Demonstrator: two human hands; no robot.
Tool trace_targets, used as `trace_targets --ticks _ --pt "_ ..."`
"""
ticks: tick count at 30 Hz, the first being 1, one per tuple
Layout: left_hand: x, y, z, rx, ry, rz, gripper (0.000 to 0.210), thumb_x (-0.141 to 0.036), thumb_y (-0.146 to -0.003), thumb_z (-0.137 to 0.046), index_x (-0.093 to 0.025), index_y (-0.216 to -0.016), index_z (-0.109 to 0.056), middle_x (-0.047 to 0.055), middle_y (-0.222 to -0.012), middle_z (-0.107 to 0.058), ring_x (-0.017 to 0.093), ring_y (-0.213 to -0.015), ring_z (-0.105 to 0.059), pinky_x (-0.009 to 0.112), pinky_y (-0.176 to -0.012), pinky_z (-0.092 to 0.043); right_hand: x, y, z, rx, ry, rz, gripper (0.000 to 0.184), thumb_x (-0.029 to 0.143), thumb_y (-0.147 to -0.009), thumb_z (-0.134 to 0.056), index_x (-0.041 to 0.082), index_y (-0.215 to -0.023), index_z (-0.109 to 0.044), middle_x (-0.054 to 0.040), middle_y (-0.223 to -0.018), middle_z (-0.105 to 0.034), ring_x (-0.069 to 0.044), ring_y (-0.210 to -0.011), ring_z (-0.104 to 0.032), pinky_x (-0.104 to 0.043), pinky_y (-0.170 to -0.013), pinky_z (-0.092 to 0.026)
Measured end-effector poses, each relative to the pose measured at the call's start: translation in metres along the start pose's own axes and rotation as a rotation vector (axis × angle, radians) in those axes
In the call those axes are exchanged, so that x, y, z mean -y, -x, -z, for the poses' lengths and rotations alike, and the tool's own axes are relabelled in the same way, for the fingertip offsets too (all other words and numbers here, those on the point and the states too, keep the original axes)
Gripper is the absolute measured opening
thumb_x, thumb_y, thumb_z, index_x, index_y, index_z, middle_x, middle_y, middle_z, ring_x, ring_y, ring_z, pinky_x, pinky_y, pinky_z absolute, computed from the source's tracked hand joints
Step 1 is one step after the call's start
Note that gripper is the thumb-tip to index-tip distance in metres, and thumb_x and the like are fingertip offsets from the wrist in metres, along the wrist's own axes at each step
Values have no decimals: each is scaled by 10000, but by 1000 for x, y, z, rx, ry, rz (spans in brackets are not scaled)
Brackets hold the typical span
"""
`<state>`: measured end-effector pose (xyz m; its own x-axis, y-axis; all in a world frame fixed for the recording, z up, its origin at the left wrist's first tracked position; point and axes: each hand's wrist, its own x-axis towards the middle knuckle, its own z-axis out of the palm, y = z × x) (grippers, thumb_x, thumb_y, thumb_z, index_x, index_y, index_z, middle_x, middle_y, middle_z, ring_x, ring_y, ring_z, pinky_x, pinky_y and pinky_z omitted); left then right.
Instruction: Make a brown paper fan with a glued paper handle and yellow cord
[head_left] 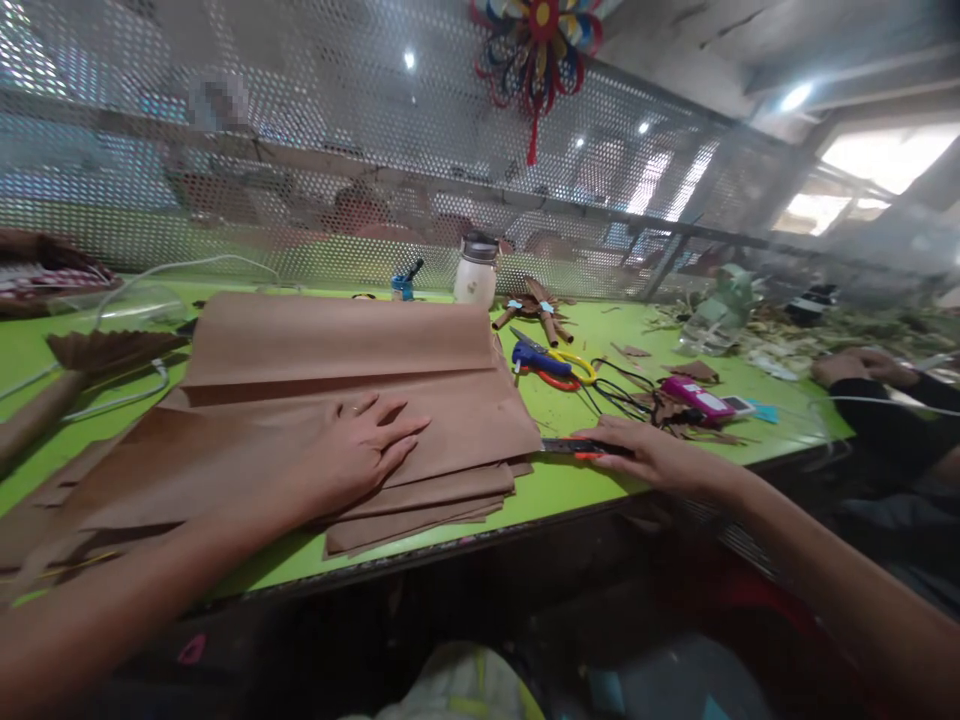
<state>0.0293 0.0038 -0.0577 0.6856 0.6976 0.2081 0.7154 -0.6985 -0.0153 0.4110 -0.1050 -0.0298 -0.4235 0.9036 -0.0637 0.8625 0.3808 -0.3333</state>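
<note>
Brown kraft paper [465, 415] lies in a stack of folded sheets on the green table [570, 495], its upper flap folded over at the back. My left hand [367, 440] rests flat on the top sheet with its fingers spread. In my right hand [637, 450] is a black and orange utility knife [574, 447], held low over the table. Its blade points left and meets the right edge of the paper; whether it is between the layers I cannot tell. Scissors [574, 365] with yellow and red handles lie behind the knife, beside a blue glue gun [541, 358].
A white jar [475, 272] and rolled brown paper pieces [544, 315] stand near the mesh panel [315, 180]. A pink device [696, 400] and dark cords lie to the right. Another person's hands [862, 367] are at the far right. A brown paper fan [112, 350] lies left.
</note>
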Motion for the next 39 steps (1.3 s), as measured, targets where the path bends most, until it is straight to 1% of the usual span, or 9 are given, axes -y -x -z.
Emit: trace_targets --ticks 3,7,11,13,19,25,28,33,39 --pt "-1 0 1 -3 -2 2 449 -486 -915 -248 -381 -1263 -512 38 -1327 -484 296 -1225 -385 468 -965 -252 1 9 1 -7 1 -29 495 503 -899 -386 209 -1269 -536 -118 -1211 -576 -266 -1152 -494 -409 -994 -373" --pt "-1 -1 0 -14 9 -18 453 -486 -914 -248 -369 -1251 -528 42 -1313 -494 287 -1207 -398 458 -968 -251 4 16 2 -29 12 -52 477 495 -903 -384 226 -1268 -535 -116 -1168 -589 -265 -1115 -515 -404 -952 -405" --pt "0 -1 0 -23 44 -6 460 -488 -910 -249 -358 -1232 -551 45 -1312 -498 287 -1210 -399 456 -982 -242 11 4 0 -16 -5 12 435 449 -919 -383 238 -1274 -520 -96 -1017 -599 -225 -961 -556 -359 -854 -447" --pt "0 0 0 -19 62 0 467 -495 -908 -246 -355 -1235 -549 44 -1325 -490 285 -1219 -393 452 -990 -237 14 -4 -2 -33 -7 42 420 437 -917 -398 235 -1260 -531 -93 -985 -591 -216 -924 -552 -347 -827 -448" --pt "-1 0 0 -3 26 11 462 -492 -911 -239 -372 -1256 -523 43 -1327 -485 305 -1229 -379 470 -970 -249 27 -15 -6 -43 9 74 404 406 -929 -388 213 -1256 -526 -97 -977 -566 -207 -926 -532 -334 -833 -429" --pt "-2 0 -4 -35 35 5 451 -493 -910 -251 -378 -1239 -537 55 -1326 -480 318 -1217 -386 486 -957 -255 25 -5 -8 -5 17 24 397 414 -925 -391 222 -1245 -528 -95 -993 -568 -219 -957 -528 -353 -855 -427" --pt "-2 0 -3 -38 39 1 449 -489 -913 -246 -378 -1235 -539 57 -1322 -483 315 -1214 -389 489 -952 -254 26 -2 -9 -14 2 20 390 404 -925 -397 220 -1244 -527 -99 -1021 -571 -218 -970 -532 -352 -865 -427" --pt "-3 1 1 -23 48 -6 454 -484 -917 -233 -374 -1238 -535 64 -1320 -485 308 -1201 -400 489 -930 -271 41 -17 -8 -25 10 46 385 396 -925 -402 203 -1225 -544 -94 -970 -573 -206 -913 -546 -331 -824 -432" --pt "-2 3 -4 -50 91 8 474 -521 -906 -232 -376 -1234 -542 53 -1319 -490 304 -1204 -392 483 -964 -244 53 -27 -7 -19 31 52 349 395 -925 -402 205 -1170 -564 -92 -968 -572 -207 -902 -540 -327 -803 -429"
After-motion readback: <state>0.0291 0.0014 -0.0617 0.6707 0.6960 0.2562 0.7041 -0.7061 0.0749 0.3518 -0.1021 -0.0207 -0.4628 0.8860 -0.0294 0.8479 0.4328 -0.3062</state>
